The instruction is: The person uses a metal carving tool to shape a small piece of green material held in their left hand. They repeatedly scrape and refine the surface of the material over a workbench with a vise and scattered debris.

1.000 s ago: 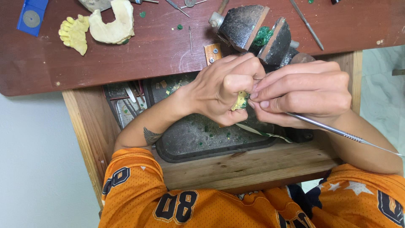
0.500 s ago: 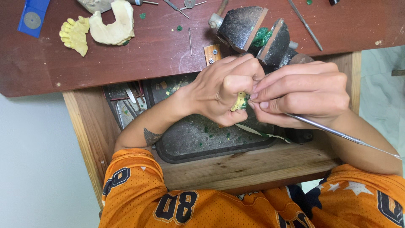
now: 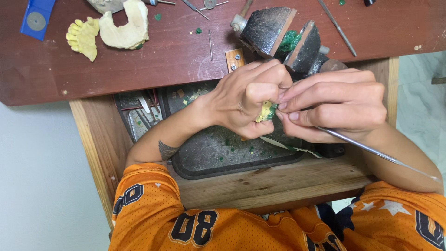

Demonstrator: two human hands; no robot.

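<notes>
Yellow lump [image 3: 265,111] sits pinched in the left hand [image 3: 246,100], steadied while the right hand [image 3: 332,109] fingers grip a metal pick [image 3: 371,151] over the tray [image 3: 209,160].

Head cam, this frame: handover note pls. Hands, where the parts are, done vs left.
Left hand: closed on a small yellow piece with green on it, held over the dark tray in the open drawer.
Right hand: pinching a thin metal tool, tip at the piece.
On the bench top: yellow cast, pale cast, dark vise.
Done: green chips in tray. Left: cannot tell.
</notes>
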